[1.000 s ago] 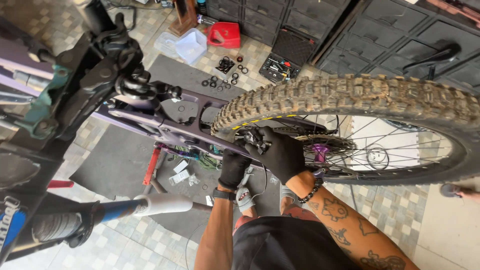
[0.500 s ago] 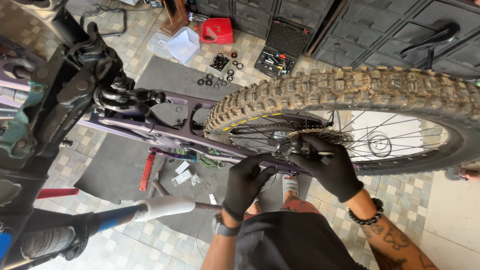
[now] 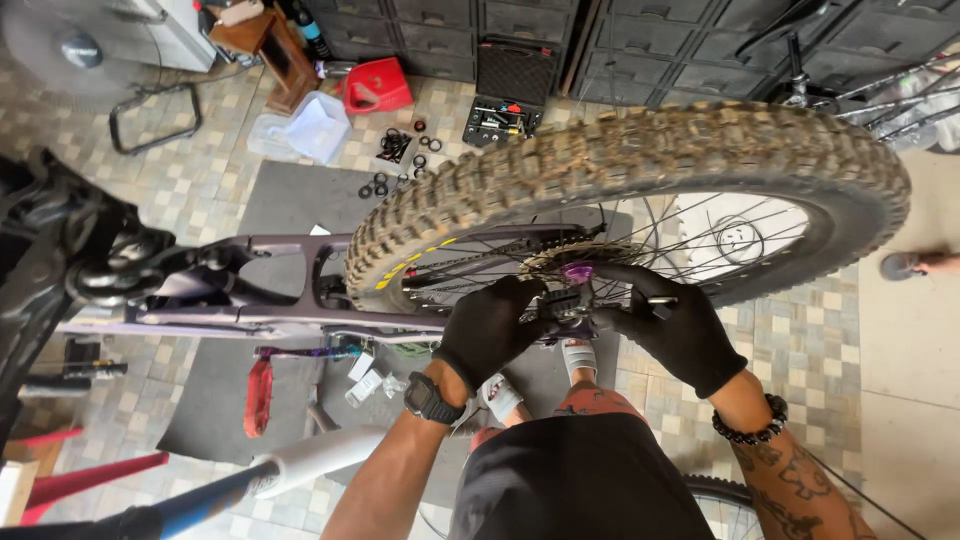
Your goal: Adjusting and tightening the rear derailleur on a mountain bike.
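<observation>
Nearest the camera, the person's dark shorts fill the lower edge. A white-and-blue tube (image 3: 300, 462) runs out to the near left.

Left hand (image 3: 487, 330): black glove, with a wristwatch (image 3: 430, 398) below it. The fingers are curled and closed around the drivetrain parts at the hub of the rear wheel (image 3: 640, 170). Exactly which part is pinched cannot be told, because the glove covers it.

Right hand (image 3: 672, 325): black glove, beaded bracelet (image 3: 750, 425) on the wrist. The fingers are closed on a small metal tool or axle end that sticks out to the right of the hub, just beside the purple hub cap (image 3: 575, 271).

Status, as a judgement: the wheel sits in the purple frame (image 3: 250, 300), with the chain and cassette in line with the hub. The work at the hub appears to be in progress rather than finished, since both hands are clamped there.

Farther away, on the dark floor mat (image 3: 290, 195) and tiled floor, lie black rings (image 3: 392, 150), a clear plastic tub (image 3: 318, 125), a red container (image 3: 375, 85) and an open black tool case (image 3: 510, 95). Dark drawer cabinets (image 3: 640, 40) stand along the far side.
</observation>
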